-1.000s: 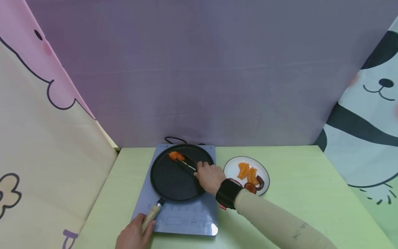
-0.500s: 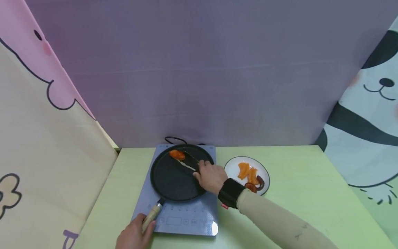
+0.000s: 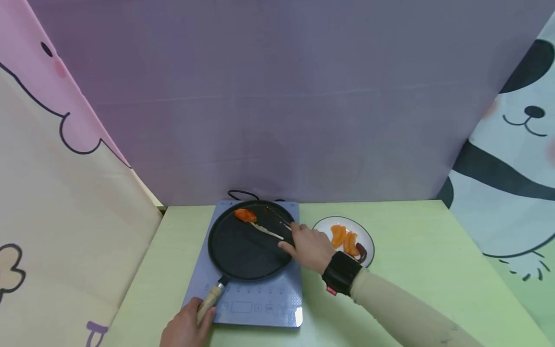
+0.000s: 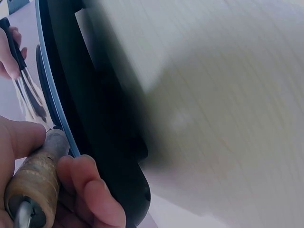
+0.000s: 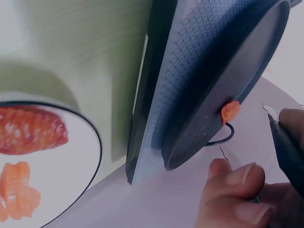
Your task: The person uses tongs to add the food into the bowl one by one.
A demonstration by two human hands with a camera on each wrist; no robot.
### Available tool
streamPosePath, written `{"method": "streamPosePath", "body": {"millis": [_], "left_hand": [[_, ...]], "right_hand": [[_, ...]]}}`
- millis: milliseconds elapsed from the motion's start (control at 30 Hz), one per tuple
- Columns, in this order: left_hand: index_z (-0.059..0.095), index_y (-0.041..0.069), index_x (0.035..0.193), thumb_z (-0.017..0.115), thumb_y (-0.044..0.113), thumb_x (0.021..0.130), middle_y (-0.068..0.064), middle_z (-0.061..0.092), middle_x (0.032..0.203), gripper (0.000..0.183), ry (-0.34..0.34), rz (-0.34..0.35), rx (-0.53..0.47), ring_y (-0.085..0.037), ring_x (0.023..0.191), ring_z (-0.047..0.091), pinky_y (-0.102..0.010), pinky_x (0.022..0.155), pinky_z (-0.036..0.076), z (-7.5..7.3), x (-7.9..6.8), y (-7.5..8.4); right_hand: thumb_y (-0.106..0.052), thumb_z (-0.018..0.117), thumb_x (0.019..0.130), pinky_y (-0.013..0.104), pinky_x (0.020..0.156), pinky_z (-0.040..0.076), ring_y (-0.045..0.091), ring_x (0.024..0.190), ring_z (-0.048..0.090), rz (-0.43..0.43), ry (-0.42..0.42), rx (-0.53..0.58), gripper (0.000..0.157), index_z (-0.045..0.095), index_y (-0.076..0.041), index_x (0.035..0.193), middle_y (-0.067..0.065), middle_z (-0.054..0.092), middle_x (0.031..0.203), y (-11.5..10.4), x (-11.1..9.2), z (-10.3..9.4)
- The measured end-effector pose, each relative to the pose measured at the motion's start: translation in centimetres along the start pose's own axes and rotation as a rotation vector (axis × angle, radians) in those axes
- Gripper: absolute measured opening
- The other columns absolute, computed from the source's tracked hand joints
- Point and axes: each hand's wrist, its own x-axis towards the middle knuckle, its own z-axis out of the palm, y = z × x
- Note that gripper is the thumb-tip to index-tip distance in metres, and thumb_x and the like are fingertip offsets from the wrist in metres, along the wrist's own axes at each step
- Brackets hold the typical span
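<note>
My left hand (image 3: 187, 325) grips the wooden handle (image 3: 210, 301) of a flat black frying pan (image 3: 244, 258). One orange-red piece of food (image 3: 245, 215) lies toward the pan's far left side. Over the pan's right side, my right hand (image 3: 313, 248) holds metal tongs (image 3: 268, 232) with dark handles, their arms spread. The lower arm's tip ends close to the food, and nothing sits between the arms. In the left wrist view, fingers and thumb wrap the pan handle (image 4: 35, 178). The right wrist view shows the food (image 5: 231, 112) resting in the pan near its edge.
The pan stands on a flat induction cooker (image 3: 256, 315) with a black cord (image 3: 243, 193) behind it. To its right, a white dark-rimmed plate (image 3: 322, 225) bears orange pieces (image 3: 338, 235) and a dark red curved piece (image 3: 361, 251). A grey curtain (image 3: 277, 120) closes off the back.
The tongs have spread and let go of the orange-red piece, which stays in the pan. My right hand has drawn back to the right; my left hand keeps its place on the handle.
</note>
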Motion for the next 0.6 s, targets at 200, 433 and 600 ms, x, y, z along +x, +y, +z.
{"method": "streamPosePath", "body": {"millis": [200, 433, 600], "left_hand": [[0.055, 0.008, 0.087, 0.062, 0.035, 0.081, 0.002, 0.041, 0.057, 0.029, -0.013, -0.009, 0.0, -0.013, 0.047, 0.037, -0.034, 0.043, 0.032, -0.3, 0.0, 0.2], [0.054, 0.01, 0.085, 0.063, 0.035, 0.081, 0.003, 0.042, 0.058, 0.027, -0.017, -0.005, -0.025, -0.013, 0.047, 0.038, -0.035, 0.043, 0.033, -0.3, -0.2, 0.2], [0.054, 0.01, 0.085, 0.063, 0.036, 0.08, 0.003, 0.042, 0.058, 0.028, -0.009, 0.006, -0.013, -0.013, 0.047, 0.039, -0.035, 0.043, 0.033, -0.2, -0.1, 0.1]], "right_hand": [[-0.058, 0.045, 0.086, 0.031, 0.044, 0.043, 0.018, 0.056, 0.051, 0.036, -0.02, 0.055, 0.064, 0.045, -0.004, 0.121, 0.013, 0.06, 0.092, 1.3, -1.2, -0.8], [-0.057, 0.05, 0.084, 0.028, 0.039, 0.037, 0.011, 0.049, 0.044, 0.108, -0.025, 0.111, 0.06, 0.045, -0.008, 0.118, 0.01, 0.059, 0.088, 3.3, -3.3, -1.5], [-0.055, 0.053, 0.083, 0.031, 0.04, 0.036, 0.01, 0.049, 0.043, 0.141, 0.012, 0.113, 0.054, 0.048, -0.01, 0.112, 0.001, 0.055, 0.077, 4.8, -4.5, -1.6]]}}
